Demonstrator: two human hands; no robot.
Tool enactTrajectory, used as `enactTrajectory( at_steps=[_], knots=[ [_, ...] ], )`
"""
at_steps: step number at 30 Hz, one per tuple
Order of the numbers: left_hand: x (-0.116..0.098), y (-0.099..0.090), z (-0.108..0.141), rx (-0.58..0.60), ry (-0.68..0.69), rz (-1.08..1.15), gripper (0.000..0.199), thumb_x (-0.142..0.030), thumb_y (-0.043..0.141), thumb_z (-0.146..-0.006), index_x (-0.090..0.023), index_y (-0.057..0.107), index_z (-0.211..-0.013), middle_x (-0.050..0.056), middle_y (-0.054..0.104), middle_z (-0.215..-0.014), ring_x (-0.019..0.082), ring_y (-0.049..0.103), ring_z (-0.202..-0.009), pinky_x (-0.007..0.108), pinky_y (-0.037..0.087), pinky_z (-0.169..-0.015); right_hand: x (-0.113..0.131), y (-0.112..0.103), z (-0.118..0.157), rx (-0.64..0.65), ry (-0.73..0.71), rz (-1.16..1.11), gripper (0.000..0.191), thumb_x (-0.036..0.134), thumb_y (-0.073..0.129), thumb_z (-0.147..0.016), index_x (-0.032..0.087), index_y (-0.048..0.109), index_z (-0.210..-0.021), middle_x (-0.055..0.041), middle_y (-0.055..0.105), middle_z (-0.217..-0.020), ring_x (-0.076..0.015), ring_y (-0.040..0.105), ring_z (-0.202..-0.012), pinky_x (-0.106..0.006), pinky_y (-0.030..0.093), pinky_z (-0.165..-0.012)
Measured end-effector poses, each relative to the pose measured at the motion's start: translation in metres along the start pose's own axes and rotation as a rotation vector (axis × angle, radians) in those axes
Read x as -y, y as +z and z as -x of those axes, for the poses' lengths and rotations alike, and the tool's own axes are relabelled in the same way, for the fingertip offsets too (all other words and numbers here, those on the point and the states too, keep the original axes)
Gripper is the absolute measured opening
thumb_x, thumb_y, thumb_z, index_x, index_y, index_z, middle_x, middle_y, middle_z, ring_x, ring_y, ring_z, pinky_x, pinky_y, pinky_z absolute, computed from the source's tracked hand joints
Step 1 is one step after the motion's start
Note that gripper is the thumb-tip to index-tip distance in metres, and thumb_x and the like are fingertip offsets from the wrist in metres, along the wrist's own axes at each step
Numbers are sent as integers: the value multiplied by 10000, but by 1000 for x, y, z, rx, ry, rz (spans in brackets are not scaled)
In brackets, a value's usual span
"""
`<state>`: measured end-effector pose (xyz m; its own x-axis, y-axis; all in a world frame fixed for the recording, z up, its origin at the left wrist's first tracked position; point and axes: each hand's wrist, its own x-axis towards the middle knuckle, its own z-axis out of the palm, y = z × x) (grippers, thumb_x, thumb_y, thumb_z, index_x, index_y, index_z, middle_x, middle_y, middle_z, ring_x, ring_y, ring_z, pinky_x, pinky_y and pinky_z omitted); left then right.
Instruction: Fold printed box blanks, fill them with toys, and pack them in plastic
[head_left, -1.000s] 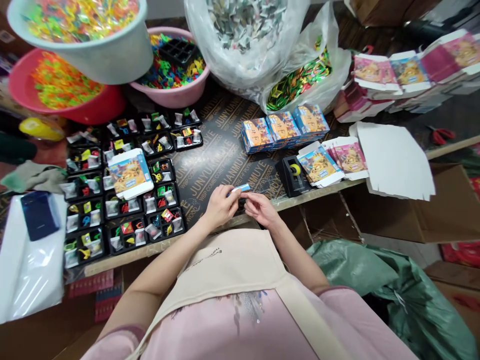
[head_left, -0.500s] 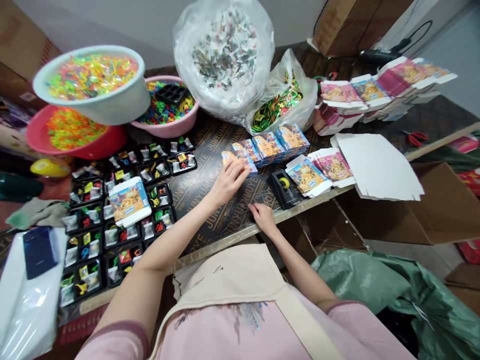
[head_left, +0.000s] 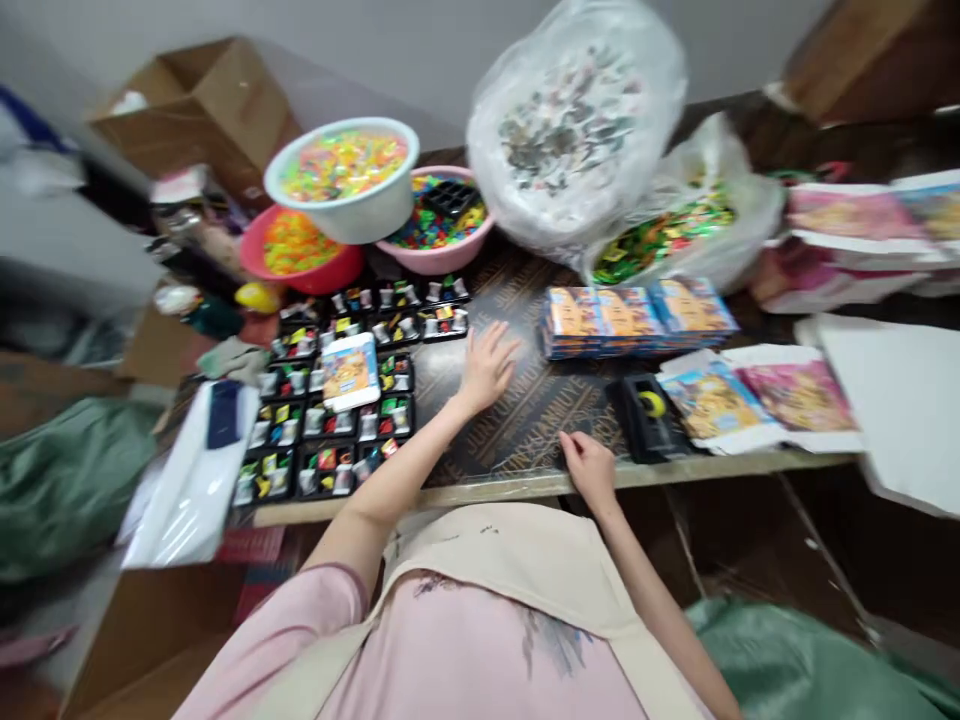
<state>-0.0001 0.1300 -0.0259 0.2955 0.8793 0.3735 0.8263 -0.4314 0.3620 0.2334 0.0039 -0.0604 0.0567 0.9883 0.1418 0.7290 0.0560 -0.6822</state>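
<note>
My left hand (head_left: 487, 368) is over the dark printed tabletop (head_left: 517, 415), fingers spread, with nothing in it. It lies between the filled black trays (head_left: 397, 372) and the stacked small picture boxes (head_left: 626, 318). Close to the table's front edge is my right hand (head_left: 589, 468), its fingers curled in; whether they hold anything is hidden. Beside it stands a black tape dispenser (head_left: 649, 420) with a yellow roll. A flat blue picture carton (head_left: 350, 371) rests on top of the trays.
Behind the trays stand a pale basin (head_left: 367, 215), a red basin (head_left: 330, 275) and a pink basin (head_left: 442, 258), all full of small colourful pieces. Two plastic bags (head_left: 495, 130) sit at the back. Flat cartons (head_left: 799, 395) and white card (head_left: 911, 400) lie at right.
My left hand has let go of the box at the left end of the stacks and moved left, fingers spread. The view has turned left. My right hand stays near the table edge.
</note>
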Motion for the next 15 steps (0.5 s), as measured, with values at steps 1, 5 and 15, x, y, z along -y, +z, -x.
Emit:
enactTrajectory(
  at_steps=[1, 5, 15],
  knots=[
    [18, -20, 18, -32, -159, -59, 402, -292, 525, -915, -222, 605, -1303, 140, 471, -1532, 290, 392, -1456, 573, 205, -1218, -1, 1, 0, -3, 2, 0, 665, 703, 302, -938, 205, 599, -613, -69, 625, -583, -169, 520, -546, -286, 354, -598],
    [87, -101, 81, -113, -828, -320, 627, -482, 633, -846, -143, 547, -1367, 233, 472, -1489, 376, 446, -1381, 525, 351, -1134, -3, 1, 1, 21, -5, 19, 721, 778, 292, -896, 200, 616, -611, -79, 626, -568, -182, 536, -544, -289, 349, -587],
    [118, -140, 112, 101, -1158, -400, 1063, -618, 764, -681, -122, 312, -1506, 324, 522, -1347, 471, 507, -1271, 559, 396, -1034, 4, -2, 3, 19, -10, 98, 772, 817, 239, -870, 206, 616, -586, -96, 611, -541, -191, 516, -521, -296, 322, -555]
  ],
)
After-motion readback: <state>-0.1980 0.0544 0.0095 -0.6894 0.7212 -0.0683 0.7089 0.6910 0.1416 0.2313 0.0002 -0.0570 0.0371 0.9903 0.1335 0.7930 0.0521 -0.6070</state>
